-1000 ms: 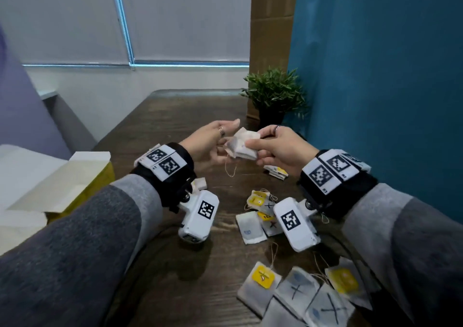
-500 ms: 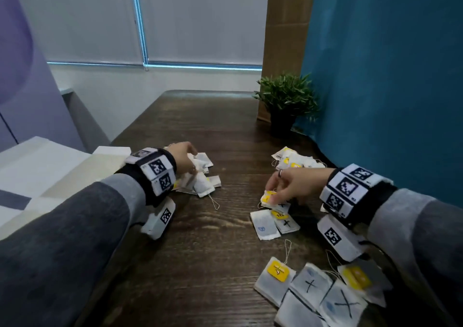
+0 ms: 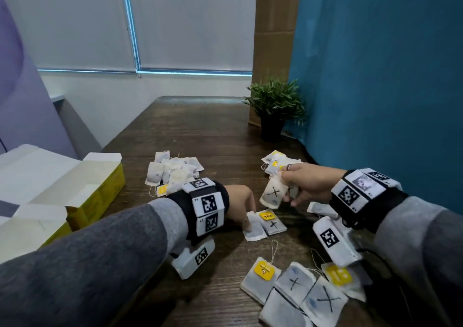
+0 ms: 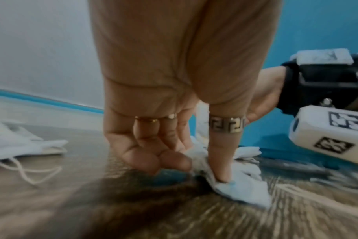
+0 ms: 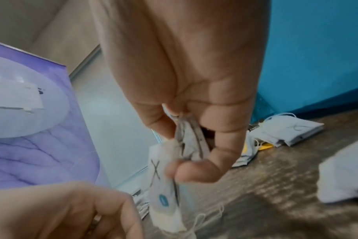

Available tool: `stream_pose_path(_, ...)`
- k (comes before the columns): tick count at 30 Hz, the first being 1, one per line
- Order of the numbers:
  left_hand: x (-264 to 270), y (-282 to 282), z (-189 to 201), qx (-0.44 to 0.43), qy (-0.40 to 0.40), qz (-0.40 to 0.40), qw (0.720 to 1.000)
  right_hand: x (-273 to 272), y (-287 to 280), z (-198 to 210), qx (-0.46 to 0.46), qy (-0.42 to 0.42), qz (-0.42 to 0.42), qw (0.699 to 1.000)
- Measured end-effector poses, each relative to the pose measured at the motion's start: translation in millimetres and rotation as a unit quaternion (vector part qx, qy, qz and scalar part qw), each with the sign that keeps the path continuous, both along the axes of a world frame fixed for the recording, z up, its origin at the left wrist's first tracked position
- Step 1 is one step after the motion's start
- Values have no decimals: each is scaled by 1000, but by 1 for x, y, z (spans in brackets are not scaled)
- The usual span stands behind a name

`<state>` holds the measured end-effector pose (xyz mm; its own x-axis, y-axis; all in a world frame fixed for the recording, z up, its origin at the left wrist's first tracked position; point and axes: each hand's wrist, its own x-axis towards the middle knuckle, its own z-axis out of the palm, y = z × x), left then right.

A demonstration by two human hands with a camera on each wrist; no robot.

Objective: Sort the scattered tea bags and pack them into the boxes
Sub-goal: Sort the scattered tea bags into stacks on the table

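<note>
Tea bags lie scattered on the dark wooden table (image 3: 200, 136). My right hand (image 3: 284, 185) (image 5: 186, 155) pinches a white tea bag marked with a black X (image 3: 271, 194) (image 5: 164, 190), which hangs just above the table. My left hand (image 3: 248, 222) (image 4: 196, 163) reaches down onto a plain white tea bag (image 3: 255, 231) (image 4: 241, 187). One ringed finger presses it and the curled fingers pinch its raised edge. Two open yellow boxes (image 3: 100, 189) (image 3: 37, 229) stand at the left, with their insides mostly hidden.
A pile of plain bags (image 3: 175, 171) lies behind my left wrist, and yellow-tagged bags (image 3: 274, 161) lie beyond my right hand. A tagged X bag (image 3: 271, 222) sits beside the pressed one. Several more bags (image 3: 295, 286) lie near the front edge. A potted plant (image 3: 275, 106) stands by the blue wall (image 3: 375, 76).
My left hand has left the plain pile and come right onto the middle bag. My right hand has lifted the X-marked bag off the table.
</note>
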<state>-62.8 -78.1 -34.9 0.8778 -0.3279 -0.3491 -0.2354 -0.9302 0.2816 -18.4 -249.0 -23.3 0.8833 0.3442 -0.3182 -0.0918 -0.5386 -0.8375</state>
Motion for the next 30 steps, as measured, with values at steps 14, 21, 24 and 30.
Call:
stream_pose_path(14,-16,44,3,-185,60,123,973,-6,-12,4,-220,-26,153,963)
stream_pose_path(21,-14,21,4,-25,47,46,998,-7,-7,-3,-449,-67,238,858)
stream_pose_path(24,-15,24,9,-38,57,49,996,-9,-12,3,-435,-76,241,864)
stream_pose_path(30,-22,54,19,-335,23,138,932,-10,-26,24,-242,-186,169,937)
